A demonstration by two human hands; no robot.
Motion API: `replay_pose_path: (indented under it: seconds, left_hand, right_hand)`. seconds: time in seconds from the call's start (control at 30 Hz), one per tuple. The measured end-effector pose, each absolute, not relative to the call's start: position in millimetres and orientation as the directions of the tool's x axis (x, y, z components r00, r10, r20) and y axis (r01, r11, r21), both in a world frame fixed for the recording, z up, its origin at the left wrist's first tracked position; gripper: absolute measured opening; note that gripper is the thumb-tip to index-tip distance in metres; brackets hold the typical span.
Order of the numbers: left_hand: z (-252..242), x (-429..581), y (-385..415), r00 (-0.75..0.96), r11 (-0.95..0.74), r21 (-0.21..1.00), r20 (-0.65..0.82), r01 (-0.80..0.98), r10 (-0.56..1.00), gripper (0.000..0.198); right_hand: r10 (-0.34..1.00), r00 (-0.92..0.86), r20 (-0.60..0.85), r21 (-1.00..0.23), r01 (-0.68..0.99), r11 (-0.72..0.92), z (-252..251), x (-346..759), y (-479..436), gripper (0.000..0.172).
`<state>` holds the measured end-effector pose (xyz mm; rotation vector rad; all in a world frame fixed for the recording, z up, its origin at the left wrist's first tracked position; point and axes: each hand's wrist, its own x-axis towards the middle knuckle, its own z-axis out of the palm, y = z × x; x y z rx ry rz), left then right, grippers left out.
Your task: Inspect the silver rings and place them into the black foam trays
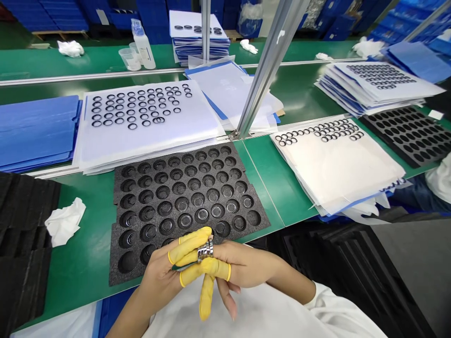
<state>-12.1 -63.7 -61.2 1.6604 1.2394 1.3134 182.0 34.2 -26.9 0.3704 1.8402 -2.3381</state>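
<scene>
Shiny metal rings [205, 252] are pinched by the left hand [161, 268] and right hand [244, 263] near a grainy, pitted foam tray [137, 247].

Cannot see several near-edge pockets of the black foam tray [227, 217] behind the left hand [160, 267] and right hand [239, 263]. Cannot count the shiny metal rings [205, 252] with certainty, with sides partly covered by yellow-sheathed fingertips. Cannot tell, from overlapping fingers, the right hand's share of the grip. Cannot read print on the white bottle [143, 49]; too small. Cannot follow the slanted metal post [269, 65] past the top edge, nor the blue sheets [37, 131] and black foam stack [21, 225] past the left. See only part of a co-worker's white garment [440, 180], cut off at right.
</scene>
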Motion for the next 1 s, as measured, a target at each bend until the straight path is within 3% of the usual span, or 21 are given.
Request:
replay_pose_path:
  seconds: [0.2, 0.43, 0.6, 0.83, 1.0]
  left_hand:
    - [-64.5, -11.4, -66.0, 0.019, -0.338, 0.904, 0.346, 0.261, 0.938, 0.05]
    - [-58.5, -11.6, -62.5, 0.054, -0.427, 0.869, 0.428, 0.249, 0.902, 0.051]
    - [-49.0, -10.1, -56.3, 0.057, -0.484, 0.821, 0.492, 0.302, 0.869, 0.046]
    - [-49.4, -9.1, -54.2, 0.11, -0.511, 0.803, 0.504, 0.308, 0.857, 0.053]
    - [-56.8, -17.0, -62.3, 0.144, -0.235, 0.96, 0.213, 0.153, 0.966, 0.059]
  right_hand:
    - [-0.021, -0.954, -0.299, -0.924, 0.295, -0.243, -24.8, 180.0, 36.8, 0.044]
    - [-0.053, -0.973, -0.223, -0.834, 0.218, -0.506, -33.6, 179.1, 34.5, 0.054]
    - [-0.082, -0.967, -0.24, -0.781, 0.242, -0.576, -37.4, 177.2, 33.2, 0.052]
    - [-0.05, -0.971, -0.233, -0.88, 0.233, -0.414, -25.1, 175.3, 35.1, 0.059]
    - [0.086, -0.981, -0.172, -0.975, 0.157, -0.156, -18.0, 179.1, 35.5, 0.059]
